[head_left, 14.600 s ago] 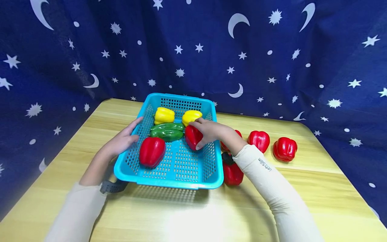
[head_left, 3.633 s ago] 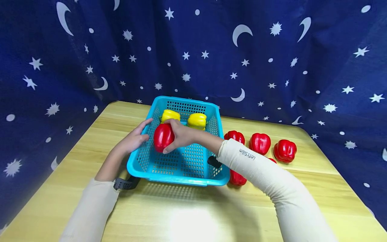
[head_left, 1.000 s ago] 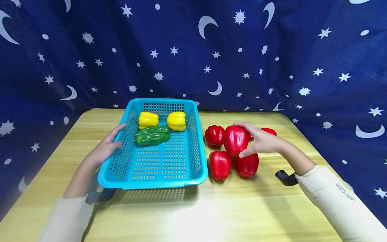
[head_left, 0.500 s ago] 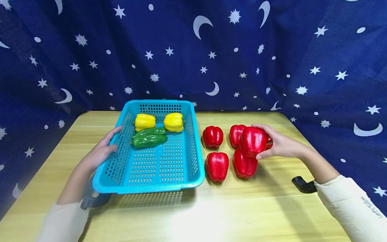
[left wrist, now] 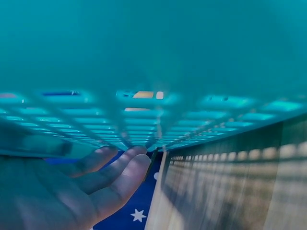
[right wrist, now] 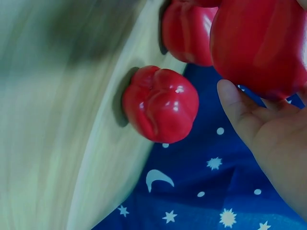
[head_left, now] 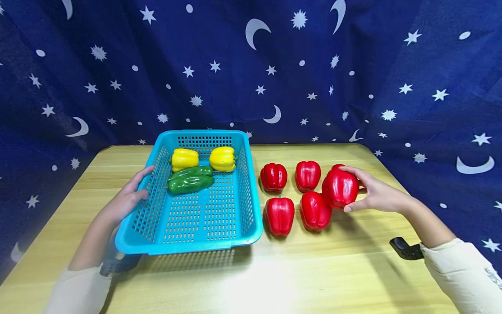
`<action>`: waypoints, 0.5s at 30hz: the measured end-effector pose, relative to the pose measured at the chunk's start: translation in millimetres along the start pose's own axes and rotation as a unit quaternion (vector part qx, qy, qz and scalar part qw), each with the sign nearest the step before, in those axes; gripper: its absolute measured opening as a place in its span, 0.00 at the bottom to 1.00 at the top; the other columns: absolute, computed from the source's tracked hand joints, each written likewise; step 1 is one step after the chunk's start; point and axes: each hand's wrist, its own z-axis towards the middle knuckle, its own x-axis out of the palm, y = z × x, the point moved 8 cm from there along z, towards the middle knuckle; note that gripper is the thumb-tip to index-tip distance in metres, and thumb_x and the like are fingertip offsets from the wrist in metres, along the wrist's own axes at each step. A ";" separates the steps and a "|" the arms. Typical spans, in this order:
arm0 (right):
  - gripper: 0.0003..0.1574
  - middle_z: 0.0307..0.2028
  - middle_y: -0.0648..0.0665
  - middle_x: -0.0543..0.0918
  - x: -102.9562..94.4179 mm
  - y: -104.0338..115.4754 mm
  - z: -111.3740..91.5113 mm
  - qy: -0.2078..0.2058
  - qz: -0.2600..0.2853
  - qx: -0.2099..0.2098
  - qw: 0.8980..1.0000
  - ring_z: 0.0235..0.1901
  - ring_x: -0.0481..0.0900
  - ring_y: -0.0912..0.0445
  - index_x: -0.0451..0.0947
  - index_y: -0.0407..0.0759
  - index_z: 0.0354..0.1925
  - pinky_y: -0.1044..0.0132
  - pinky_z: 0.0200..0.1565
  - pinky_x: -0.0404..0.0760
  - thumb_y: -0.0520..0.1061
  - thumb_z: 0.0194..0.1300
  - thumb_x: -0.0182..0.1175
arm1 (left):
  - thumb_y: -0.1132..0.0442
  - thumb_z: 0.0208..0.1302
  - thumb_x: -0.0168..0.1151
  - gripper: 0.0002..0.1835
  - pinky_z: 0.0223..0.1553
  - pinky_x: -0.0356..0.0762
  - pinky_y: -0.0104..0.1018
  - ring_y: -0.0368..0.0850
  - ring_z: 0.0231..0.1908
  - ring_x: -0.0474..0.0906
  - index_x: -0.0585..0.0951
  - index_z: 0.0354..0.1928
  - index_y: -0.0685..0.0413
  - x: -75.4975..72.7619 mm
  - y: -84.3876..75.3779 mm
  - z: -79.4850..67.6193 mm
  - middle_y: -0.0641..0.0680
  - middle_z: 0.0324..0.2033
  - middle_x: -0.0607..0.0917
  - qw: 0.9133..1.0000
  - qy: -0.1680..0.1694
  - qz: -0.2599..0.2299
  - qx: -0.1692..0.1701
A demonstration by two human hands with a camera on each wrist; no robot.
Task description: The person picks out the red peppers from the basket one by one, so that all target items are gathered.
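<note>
My right hand [head_left: 374, 194] grips a large red bell pepper [head_left: 340, 189] between thumb and fingers, at the right of the red group. In the right wrist view this held pepper [right wrist: 259, 45] fills the top right, with the thumb against its underside. My left hand [head_left: 125, 200] rests at the left side of a blue perforated basket [head_left: 256, 205]. In the left wrist view its loosely extended fingers [left wrist: 122, 179] lie along the outside of the basket wall. Inside the basket are two yellow bell peppers [head_left: 222, 158] and two long green peppers [head_left: 191, 184].
Several red bell peppers [head_left: 279, 216] stand on the wooden table [head_left: 313, 270] right of the basket, one partly hidden behind the held pepper. A dark blue star-and-moon curtain [head_left: 219, 87] hangs behind the table.
Two red peppers seen in the basket earlier are out of it. Over the last second my right hand has carried its red pepper rightward past the others; my left hand stays at the basket.
</note>
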 end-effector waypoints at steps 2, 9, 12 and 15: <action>0.58 0.54 0.38 0.66 0.4 -3.1 -2.1 0.001 0.005 0.007 1.000 0.42 0.72 0.65 0.51 0.43 0.66 0.70 0.42 0.78 0.43 0.42 0.72 | 0.72 0.57 0.38 0.41 0.48 0.68 0.68 0.76 0.61 0.52 0.36 0.71 0.45 0.2 0.5 -0.3 0.68 0.69 0.38 1.000 0.002 -0.004 -0.002; 0.57 0.52 0.36 0.67 1.0 -11.7 -9.8 -0.001 0.026 0.024 0.999 0.41 0.74 0.64 0.49 0.42 0.66 0.71 0.41 0.78 0.41 0.43 0.71 | 0.72 0.57 0.37 0.42 0.46 0.71 0.65 0.78 0.60 0.52 0.36 0.71 0.44 1.5 0.5 -1.0 0.69 0.69 0.39 1.000 0.008 -0.018 -0.003; 0.57 0.52 0.36 0.68 1.3 -14.1 -11.8 -0.005 0.025 0.024 0.999 0.41 0.74 0.65 0.49 0.41 0.66 0.71 0.41 0.78 0.41 0.43 0.71 | 0.72 0.56 0.37 0.42 0.46 0.70 0.66 0.78 0.60 0.52 0.36 0.71 0.45 1.4 -0.2 -1.1 0.69 0.69 0.38 1.000 0.007 -0.016 -0.002; 0.57 0.52 0.37 0.68 2.2 -14.0 -11.4 -0.007 0.032 0.019 0.999 0.41 0.73 0.65 0.50 0.42 0.66 0.71 0.41 0.78 0.41 0.43 0.71 | 0.72 0.56 0.38 0.41 0.47 0.69 0.67 0.78 0.60 0.52 0.37 0.71 0.46 0.7 -0.6 -1.4 0.69 0.69 0.38 1.000 0.005 -0.011 -0.003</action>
